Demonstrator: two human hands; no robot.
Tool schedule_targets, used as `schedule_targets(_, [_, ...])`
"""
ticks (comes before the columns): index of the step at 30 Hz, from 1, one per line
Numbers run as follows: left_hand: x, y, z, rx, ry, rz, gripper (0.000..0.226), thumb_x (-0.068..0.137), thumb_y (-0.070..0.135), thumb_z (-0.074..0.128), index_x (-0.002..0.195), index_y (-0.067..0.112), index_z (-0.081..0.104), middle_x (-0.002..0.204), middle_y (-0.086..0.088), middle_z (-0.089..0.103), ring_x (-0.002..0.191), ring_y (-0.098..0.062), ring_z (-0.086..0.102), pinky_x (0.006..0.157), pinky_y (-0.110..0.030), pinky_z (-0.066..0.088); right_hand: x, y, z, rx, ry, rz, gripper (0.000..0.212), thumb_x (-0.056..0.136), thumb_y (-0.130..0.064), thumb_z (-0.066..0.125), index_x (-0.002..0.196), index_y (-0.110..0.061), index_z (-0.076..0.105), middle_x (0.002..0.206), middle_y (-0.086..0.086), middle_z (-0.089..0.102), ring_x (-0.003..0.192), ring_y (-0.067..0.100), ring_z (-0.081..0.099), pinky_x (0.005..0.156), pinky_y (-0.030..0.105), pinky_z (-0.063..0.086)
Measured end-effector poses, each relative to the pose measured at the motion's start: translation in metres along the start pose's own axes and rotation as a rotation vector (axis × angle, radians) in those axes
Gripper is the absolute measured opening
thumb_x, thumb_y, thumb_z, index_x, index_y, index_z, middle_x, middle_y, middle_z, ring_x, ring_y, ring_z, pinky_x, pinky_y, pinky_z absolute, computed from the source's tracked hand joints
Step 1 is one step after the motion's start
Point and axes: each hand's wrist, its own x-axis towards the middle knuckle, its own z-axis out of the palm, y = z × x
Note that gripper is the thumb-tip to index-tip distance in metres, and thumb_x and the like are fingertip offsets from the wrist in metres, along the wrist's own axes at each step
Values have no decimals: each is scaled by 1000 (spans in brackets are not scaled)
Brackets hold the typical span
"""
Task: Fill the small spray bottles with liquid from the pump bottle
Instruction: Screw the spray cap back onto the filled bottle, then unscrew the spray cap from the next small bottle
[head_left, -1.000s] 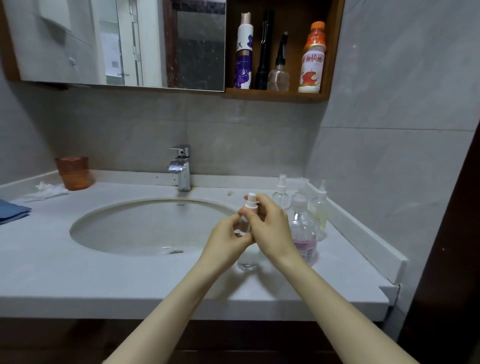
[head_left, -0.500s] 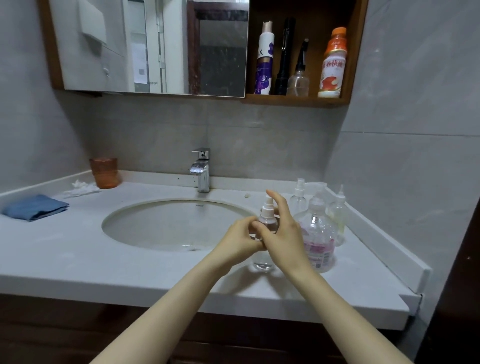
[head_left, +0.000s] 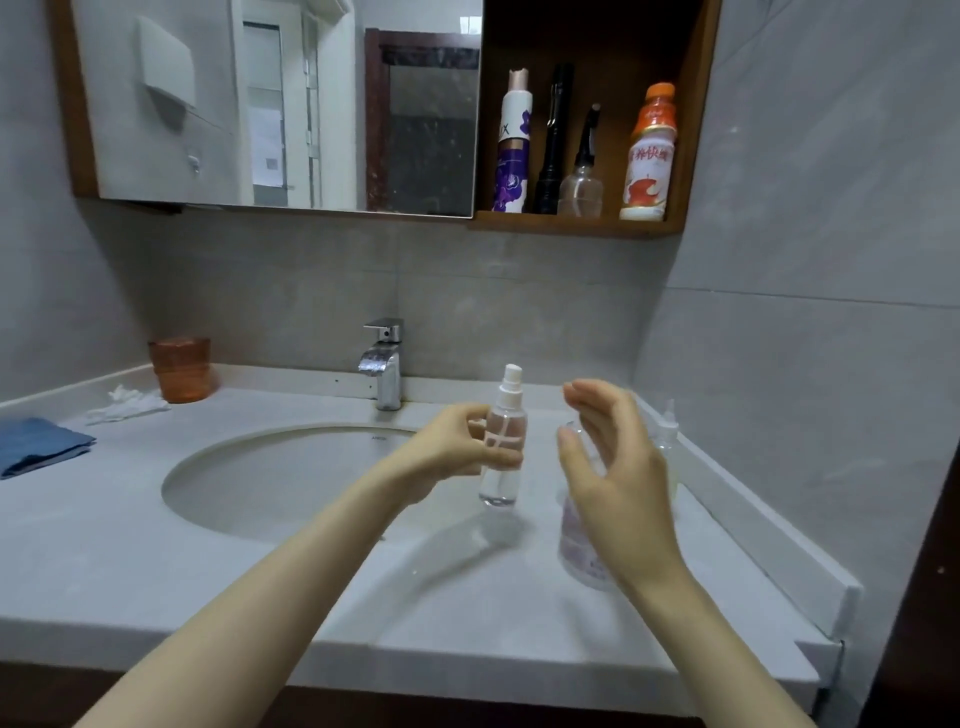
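Over the countertop (head_left: 260, 597), just right of the sink basin (head_left: 291, 478), the left hand (head_left: 457, 447) grips 1 small spray bottle (head_left: 501, 441) round its middle. The bottle is upright with its spray head on and its base off the surface, probably so nothing spills while it is checked or set aside. Its fill level cannot be read. The right hand (head_left: 613, 478) hangs just right of it, fingers loose and spread, holding nothing. Behind that hand the pump bottle (head_left: 576, 545) stands on the counter, mostly hidden. 1 more small bottle (head_left: 667, 431) stands far right by the ledge, likely awaiting its turn.
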Motion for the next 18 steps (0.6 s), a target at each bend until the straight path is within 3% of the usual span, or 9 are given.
schedule_targets(4, [46, 0, 8, -31, 27, -66, 30, 80, 2, 71, 106, 15, 64, 91, 0, 68, 81, -9, 63, 67, -17, 49, 15, -2, -44, 36, 141, -25, 32, 90, 5, 51, 98, -25, 56, 106, -6, 64, 102, 2, 60, 92, 14, 45])
schedule_targets(7, [72, -13, 21, 7, 46, -124, 25, 79, 6, 73, 98, 20, 64, 92, 2, 67, 85, -11, 61, 72, -26, 44, 25, 11, -65, -18, 183, 17, 34, 88, 9, 49, 91, -24, 56, 99, -8, 65, 93, -2, 61, 87, 9, 45])
schedule_targets(9, [82, -23, 27, 16, 49, -157, 23, 80, 4, 72, 94, 19, 63, 90, 1, 66, 79, -10, 61, 67, -24, 46, 32, 21, -73, -76, 195, 54, 36, 87, 10, 48, 88, -25, 55, 97, -10, 64, 90, -3, 60, 80, 5, 43])
schedule_targets(15, [108, -38, 35, 12, 40, -190, 26, 80, 1, 72, 104, 8, 65, 100, -8, 67, 86, -17, 64, 67, -25, 53, 56, 53, -92, -205, 245, 163, 29, 86, 9, 45, 93, -17, 56, 91, -13, 59, 90, 8, 58, 69, 0, 40])
schedule_targets(18, [116, -37, 41, 76, 23, -178, 27, 82, 2, 70, 108, 5, 63, 109, -11, 66, 93, -18, 64, 69, -23, 52, 70, 66, -95, -277, 230, 212, 30, 85, 7, 45, 100, -15, 57, 98, -4, 60, 93, 14, 56, 69, 7, 39])
